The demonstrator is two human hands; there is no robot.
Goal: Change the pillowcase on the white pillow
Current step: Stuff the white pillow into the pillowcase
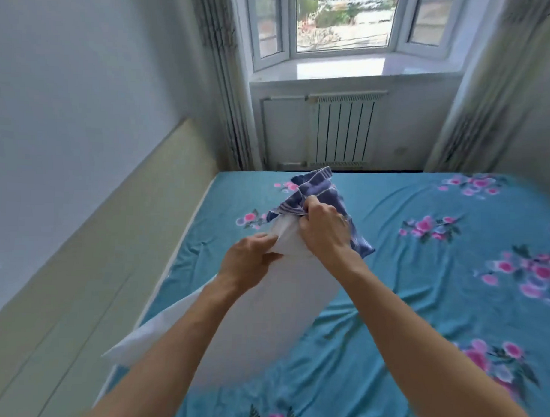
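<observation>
Pillow [263,317] on floral-sheeted bed [421,276]

- White pillow [263,317]: smooth matt cloth.
- Pillowcase [324,194]: soft blue striped cloth, crumpled.
- Bed sheet [405,275]: teal floral cloth, wrinkled.
- Windowsill [341,67]: glossy.

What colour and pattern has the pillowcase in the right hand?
Blue with pale stripes, on the pillowcase that the right hand grips; head view.

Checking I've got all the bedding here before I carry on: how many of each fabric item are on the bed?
White pillow: 1
Blue striped pillowcase: 1
Teal floral bedsheet: 1
Total: 3
</observation>
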